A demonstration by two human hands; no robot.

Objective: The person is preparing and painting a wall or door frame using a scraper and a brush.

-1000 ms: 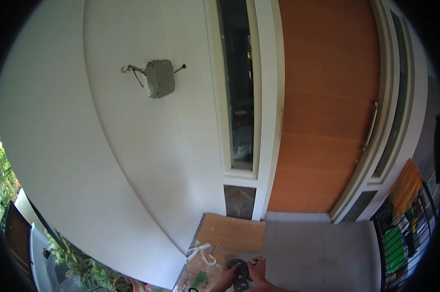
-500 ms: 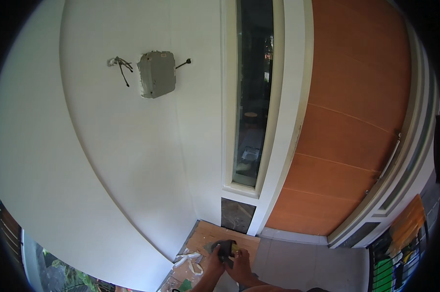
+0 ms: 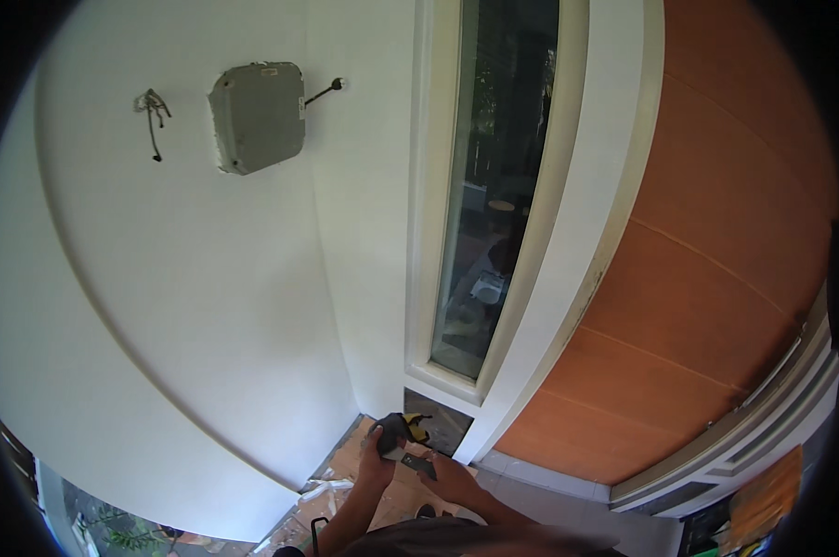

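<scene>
Curling the fingers of the left hand (image 3: 375,462) mostly closed around a dark grey, rounded, bowl-like object (image 3: 391,429) with a yellow part (image 3: 418,429) on its right side. Closing the right hand (image 3: 449,478) likewise on a flat, dark grey tool (image 3: 417,462), just beside the object; not revealing whether touching it. Hiding the pads of both hands, so leaving tightness impossible to tell. Holding both things low, over a brown, speckled floor sheet (image 3: 343,457) and, in view, just before a dark, stone-patterned panel (image 3: 450,427). Parting the hands slightly, after bunching together half a second ago, and so showing object and tool as two things, one per hand. Facing a white wall (image 3: 261,269) bearing a grey, round-cornered box (image 3: 263,116) between dark, loose cables (image 3: 154,125). Seeing that box larger than before, so apparently moving nearer the wall with both hands occupied.
</scene>
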